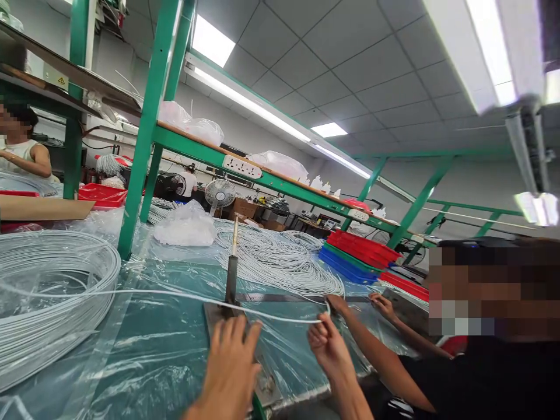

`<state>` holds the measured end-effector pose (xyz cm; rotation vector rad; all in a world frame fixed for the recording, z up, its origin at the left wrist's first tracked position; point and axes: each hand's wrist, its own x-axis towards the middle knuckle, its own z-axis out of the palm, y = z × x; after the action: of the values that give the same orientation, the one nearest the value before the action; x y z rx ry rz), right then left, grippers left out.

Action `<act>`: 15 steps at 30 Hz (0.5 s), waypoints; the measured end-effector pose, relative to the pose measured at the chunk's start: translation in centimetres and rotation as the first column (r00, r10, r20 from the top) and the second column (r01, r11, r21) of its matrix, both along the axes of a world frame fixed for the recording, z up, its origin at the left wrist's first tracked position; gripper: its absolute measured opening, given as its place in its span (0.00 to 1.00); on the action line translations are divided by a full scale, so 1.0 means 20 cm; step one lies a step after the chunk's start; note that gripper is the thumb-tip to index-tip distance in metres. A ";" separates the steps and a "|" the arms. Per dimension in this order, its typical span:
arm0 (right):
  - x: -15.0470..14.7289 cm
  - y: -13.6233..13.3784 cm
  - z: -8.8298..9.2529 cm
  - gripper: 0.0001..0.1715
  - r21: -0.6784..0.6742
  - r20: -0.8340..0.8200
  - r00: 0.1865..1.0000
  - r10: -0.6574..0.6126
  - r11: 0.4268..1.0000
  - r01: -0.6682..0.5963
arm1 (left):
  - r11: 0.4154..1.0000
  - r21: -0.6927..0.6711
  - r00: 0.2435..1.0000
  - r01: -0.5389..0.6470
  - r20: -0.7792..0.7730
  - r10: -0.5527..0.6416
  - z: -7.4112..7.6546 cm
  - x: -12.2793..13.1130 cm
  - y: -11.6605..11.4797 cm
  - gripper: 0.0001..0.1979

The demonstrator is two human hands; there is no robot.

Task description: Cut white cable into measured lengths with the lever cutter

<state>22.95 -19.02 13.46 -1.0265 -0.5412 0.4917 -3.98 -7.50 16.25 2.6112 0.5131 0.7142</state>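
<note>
A white cable (188,298) runs from the large coil (100,291) at the left across the table. My right hand (327,344) pinches it near its end, which bends upward just past the fingers. My left hand (231,361) is open with the fingers spread, below the cable, and seems to hold nothing. Just beyond that hand stands an upright metal lever (231,274) on a flat metal base (269,379). The hand covers part of this base, and I cannot tell whether it touches it.
At the right, a co-worker in black (490,373) reaches in, hands near a long metal ruler-like strip (280,297). Behind lie more cable coils (271,251), a white plastic bag (186,224) and stacked red and blue trays (359,256). A green post (144,134) rises at the left.
</note>
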 end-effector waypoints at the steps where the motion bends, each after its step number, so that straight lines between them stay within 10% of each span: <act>1: 0.06 -0.05 0.03 0.17 0.053 -0.069 0.996 -0.048 0.997 0.052 | 0.992 0.102 0.997 -0.078 -0.003 0.078 -0.04 -0.03 0.04 0.28; 7: 0.28 -0.26 0.04 0.19 0.087 -0.139 0.978 -0.157 0.982 0.170 | 0.857 0.340 0.921 -0.387 0.176 0.347 -0.07 -0.19 0.28 0.27; 11: 0.32 -0.37 0.06 0.19 0.104 -0.149 0.972 -0.182 0.975 0.198 | 0.982 0.041 0.974 -0.185 -0.122 0.189 -0.07 -0.22 0.34 0.20; 15: 0.35 -0.44 0.14 0.19 0.104 -0.137 0.969 -0.206 0.970 0.221 | 0.976 -0.211 0.964 -0.056 -0.267 -0.002 -0.25 -0.27 0.39 0.17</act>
<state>30.00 -27.81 16.25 -0.9212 -0.3384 0.3259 -9.42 0.25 11.33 2.5066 0.6659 0.2936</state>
